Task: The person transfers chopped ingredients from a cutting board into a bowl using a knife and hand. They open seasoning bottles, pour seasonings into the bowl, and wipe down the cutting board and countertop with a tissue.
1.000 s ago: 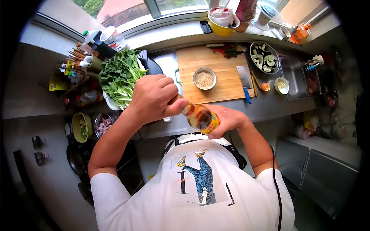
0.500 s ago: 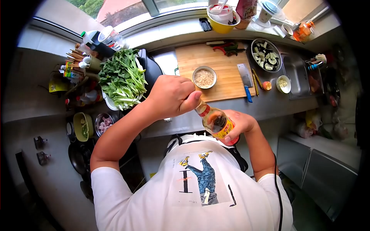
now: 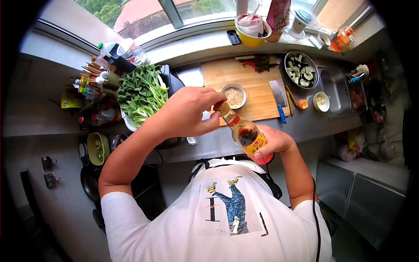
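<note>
My right hand point(image 3: 275, 140) is wrapped round the lower part of a glass sauce bottle point(image 3: 245, 130) with a yellow and red label and dark liquid inside. The bottle tilts, its neck pointing up and left. At its mouth, the thumb and fingers of my left hand point(image 3: 190, 112) pinch the bottle cap point(image 3: 221, 107); whether the cap is loose, I cannot tell. Just beyond the bottle neck, a bowl point(image 3: 235, 96) of pale shredded food stands on the wooden cutting board point(image 3: 257, 94).
A cleaver point(image 3: 278, 98) with a blue handle and some red and green peppers point(image 3: 260, 63) lie on the board. Leafy greens point(image 3: 142, 91) stand left. To the right are a bowl of cut eggplant point(image 3: 301, 70), a small white bowl point(image 3: 321, 101) and the sink point(image 3: 338, 87).
My left hand has gone from a closed grip over the bottle top to a fingertip pinch, so the cap now shows. The right hand keeps its hold. The view has shifted slightly.
</note>
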Motion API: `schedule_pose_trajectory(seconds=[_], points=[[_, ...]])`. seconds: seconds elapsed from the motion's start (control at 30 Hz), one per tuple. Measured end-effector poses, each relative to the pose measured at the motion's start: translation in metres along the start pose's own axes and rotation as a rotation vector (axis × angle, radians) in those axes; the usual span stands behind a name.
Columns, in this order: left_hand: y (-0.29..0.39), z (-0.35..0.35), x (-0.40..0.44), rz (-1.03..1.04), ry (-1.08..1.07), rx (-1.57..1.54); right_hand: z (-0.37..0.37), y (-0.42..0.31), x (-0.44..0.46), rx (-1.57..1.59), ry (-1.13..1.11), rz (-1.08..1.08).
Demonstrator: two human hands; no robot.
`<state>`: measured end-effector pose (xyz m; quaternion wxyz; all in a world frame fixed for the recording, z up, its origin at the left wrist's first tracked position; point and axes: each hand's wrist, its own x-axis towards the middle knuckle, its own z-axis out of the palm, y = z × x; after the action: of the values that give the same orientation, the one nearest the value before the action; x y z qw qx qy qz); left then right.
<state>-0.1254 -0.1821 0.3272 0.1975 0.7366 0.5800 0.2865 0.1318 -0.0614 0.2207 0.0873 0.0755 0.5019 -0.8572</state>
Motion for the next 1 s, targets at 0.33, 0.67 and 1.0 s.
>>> schedule_pose_trajectory(seconds=[0.33, 0.67, 1.0], points=[[0.011, 0.002, 0.004, 0.018, -0.146, 0.093, -0.009, 0.003, -0.014, -0.015, -0.078, 0.050], [0.022, -0.008, 0.013, 0.041, -0.168, 0.094, -0.011, 0.006, -0.014, 0.150, -0.112, 0.042], [0.047, -0.007, 0.005, 0.031, -0.422, 0.390, -0.013, 0.002, -0.021, -0.011, -0.113, 0.085]])
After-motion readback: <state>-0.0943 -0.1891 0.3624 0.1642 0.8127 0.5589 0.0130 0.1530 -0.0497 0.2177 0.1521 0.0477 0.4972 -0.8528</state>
